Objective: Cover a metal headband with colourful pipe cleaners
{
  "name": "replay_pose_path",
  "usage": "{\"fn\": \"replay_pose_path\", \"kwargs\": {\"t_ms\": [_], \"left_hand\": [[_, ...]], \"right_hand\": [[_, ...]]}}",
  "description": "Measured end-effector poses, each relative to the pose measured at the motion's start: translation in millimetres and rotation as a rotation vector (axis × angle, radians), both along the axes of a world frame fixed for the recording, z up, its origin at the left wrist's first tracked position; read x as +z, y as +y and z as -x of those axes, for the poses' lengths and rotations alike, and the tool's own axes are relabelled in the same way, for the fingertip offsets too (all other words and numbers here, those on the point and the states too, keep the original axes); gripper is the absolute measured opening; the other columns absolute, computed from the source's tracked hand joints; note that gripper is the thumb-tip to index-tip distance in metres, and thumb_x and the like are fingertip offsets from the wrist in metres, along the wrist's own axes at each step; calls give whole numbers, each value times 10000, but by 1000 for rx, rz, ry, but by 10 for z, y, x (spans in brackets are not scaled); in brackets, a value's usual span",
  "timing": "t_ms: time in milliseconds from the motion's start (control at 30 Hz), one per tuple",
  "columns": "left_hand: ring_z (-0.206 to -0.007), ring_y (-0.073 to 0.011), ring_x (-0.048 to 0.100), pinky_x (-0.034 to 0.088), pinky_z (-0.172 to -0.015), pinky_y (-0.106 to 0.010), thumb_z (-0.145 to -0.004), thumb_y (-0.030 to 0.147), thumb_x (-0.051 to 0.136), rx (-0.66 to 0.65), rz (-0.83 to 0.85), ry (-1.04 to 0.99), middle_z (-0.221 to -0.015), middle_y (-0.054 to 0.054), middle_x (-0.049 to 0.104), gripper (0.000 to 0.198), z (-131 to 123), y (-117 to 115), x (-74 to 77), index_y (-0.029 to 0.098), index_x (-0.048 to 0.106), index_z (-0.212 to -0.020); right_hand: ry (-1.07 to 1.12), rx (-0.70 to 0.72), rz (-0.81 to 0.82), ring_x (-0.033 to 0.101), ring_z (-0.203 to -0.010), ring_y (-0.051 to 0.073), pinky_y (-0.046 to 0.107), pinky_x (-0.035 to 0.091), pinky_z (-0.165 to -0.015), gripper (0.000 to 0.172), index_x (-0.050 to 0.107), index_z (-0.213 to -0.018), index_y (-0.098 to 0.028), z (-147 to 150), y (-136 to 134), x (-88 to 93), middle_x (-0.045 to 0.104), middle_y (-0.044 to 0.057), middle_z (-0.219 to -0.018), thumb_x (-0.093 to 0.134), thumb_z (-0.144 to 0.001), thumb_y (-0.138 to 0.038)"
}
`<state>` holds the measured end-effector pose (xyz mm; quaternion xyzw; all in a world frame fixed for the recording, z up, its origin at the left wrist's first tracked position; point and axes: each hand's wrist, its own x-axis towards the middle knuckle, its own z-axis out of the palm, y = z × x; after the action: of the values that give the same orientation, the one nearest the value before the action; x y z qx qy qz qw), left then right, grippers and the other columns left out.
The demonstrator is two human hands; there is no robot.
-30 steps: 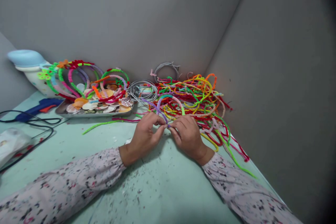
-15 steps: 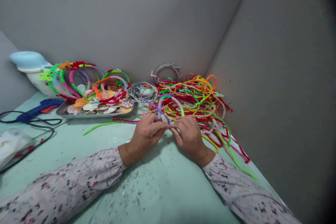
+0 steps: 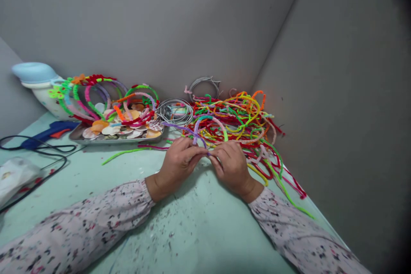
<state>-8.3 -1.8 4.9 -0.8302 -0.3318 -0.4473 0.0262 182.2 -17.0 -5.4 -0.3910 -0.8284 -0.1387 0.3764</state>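
Observation:
My left hand [image 3: 180, 160] and my right hand [image 3: 231, 163] meet fingertip to fingertip above the table. Both pinch a purple pipe cleaner [image 3: 182, 128], whose loose end sticks out to the left behind my left fingers. Just beyond the fingertips rises the arc of a hoop [image 3: 219, 124] wrapped in purple, teal, pink and green fuzzy pipe cleaner. Its lower part is hidden behind my hands, and the purple strand crosses its left side. Behind it lies a tangled pile of bright pipe cleaners [image 3: 244, 109].
A metal tray [image 3: 120, 140] of seashells holds several fuzzy hoops [image 3: 88, 98]. Coiled grey wire [image 3: 160, 111] sits beside it. Left are a blue glue gun [image 3: 48, 132], its black cord [image 3: 64, 160] and a white container with a blue lid [image 3: 34, 72]. Grey walls [image 3: 192, 30] enclose the table.
The purple pipe cleaner's loose end has shifted left and lies flatter. My hands remain pinched together in almost the same place.

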Motion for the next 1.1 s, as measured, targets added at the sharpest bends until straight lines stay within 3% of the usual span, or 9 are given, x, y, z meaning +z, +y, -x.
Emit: {"fn": "replay_pose_path", "kwargs": {"t_ms": [1100], "left_hand": [[-750, -178, 498, 386, -707, -314, -931, 309, 466, 77, 50, 169, -768, -41, 571, 228, -21, -6, -11, 179, 643, -870]], "right_hand": [[-57, -30, 16, 516, -882, 217, 389, 391, -781, 122, 607, -855, -183, -5, 1, -31, 639, 69, -856, 516, -899, -250]]}}
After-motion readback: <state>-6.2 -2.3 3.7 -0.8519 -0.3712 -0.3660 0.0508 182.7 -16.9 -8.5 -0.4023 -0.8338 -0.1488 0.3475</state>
